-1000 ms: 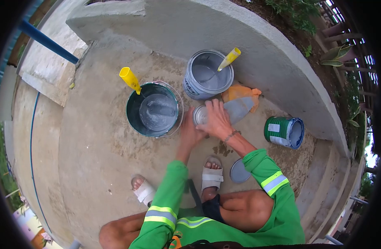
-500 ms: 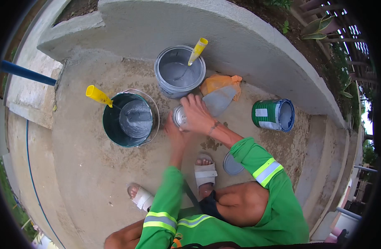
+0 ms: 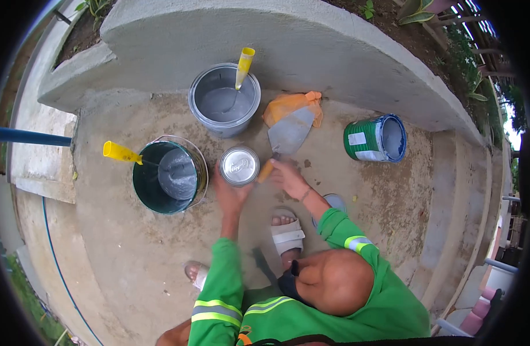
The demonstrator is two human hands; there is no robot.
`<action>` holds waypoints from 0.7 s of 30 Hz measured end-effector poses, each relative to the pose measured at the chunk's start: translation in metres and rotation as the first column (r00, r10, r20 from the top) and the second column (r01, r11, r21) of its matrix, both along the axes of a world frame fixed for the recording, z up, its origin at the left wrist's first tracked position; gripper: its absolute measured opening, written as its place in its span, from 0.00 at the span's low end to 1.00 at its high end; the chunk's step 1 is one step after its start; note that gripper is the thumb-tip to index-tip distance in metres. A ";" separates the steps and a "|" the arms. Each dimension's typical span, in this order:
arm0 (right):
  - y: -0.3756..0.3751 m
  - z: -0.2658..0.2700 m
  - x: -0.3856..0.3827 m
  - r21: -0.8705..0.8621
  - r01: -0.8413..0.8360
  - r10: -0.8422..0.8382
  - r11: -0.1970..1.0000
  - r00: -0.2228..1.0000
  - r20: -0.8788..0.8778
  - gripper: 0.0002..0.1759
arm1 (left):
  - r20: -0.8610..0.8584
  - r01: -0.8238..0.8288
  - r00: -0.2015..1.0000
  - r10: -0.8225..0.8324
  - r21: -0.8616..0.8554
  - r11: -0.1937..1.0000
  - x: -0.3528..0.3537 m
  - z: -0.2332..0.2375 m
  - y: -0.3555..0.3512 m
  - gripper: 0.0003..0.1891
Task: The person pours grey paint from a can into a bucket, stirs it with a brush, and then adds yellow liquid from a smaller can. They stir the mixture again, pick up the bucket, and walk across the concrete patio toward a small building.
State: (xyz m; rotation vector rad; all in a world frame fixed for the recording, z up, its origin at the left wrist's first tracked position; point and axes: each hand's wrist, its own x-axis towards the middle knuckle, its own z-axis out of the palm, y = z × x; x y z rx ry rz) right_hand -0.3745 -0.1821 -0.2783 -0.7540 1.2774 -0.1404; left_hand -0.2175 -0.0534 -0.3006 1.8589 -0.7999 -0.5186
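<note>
My left hand (image 3: 230, 195) is wrapped round the side of a small can with a silver lid (image 3: 239, 166), which is upright. Just to the right, my right hand (image 3: 289, 179) has its fingers on the orange-brown handle of a trowel (image 3: 290, 131); slight blur hides how firm the hold is. The trowel's wide grey blade points away from me, partly over an orange plastic bag (image 3: 306, 106). Beyond the can stands a grey bucket (image 3: 225, 124) with a yellow-handled tool (image 3: 245, 64) in it. At left is a dark green pail (image 3: 146, 184) holding grey paste and another yellow-handled tool (image 3: 122, 151).
A green tin (image 3: 357, 141) lies tilted at the right, its opening smeared blue and grey. A round grey lid (image 3: 336, 203) is on the concrete beside my right forearm. A low curved wall (image 3: 311, 52) runs along the far side, with steps (image 3: 444, 190) at right.
My right hand has left the can's lid and moved right to the trowel handle. The left hand still holds the can. The whole view has shifted slightly.
</note>
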 end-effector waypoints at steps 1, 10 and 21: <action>0.011 -0.013 -0.001 -0.019 0.055 -0.053 0.998 0.995 0.085 0.20 | 0.011 -0.004 1.000 0.004 -0.017 1.000 0.000 -0.001 -0.001 0.50; 0.075 0.083 -0.165 0.118 0.225 -0.241 0.967 0.960 0.143 0.17 | 0.118 0.050 0.992 -0.052 0.021 0.999 0.005 -0.003 0.005 0.53; 0.047 0.219 -0.146 -0.309 -0.635 0.477 0.708 0.753 -0.453 0.22 | 0.102 0.109 0.988 -0.112 0.032 0.994 0.013 0.004 0.002 0.49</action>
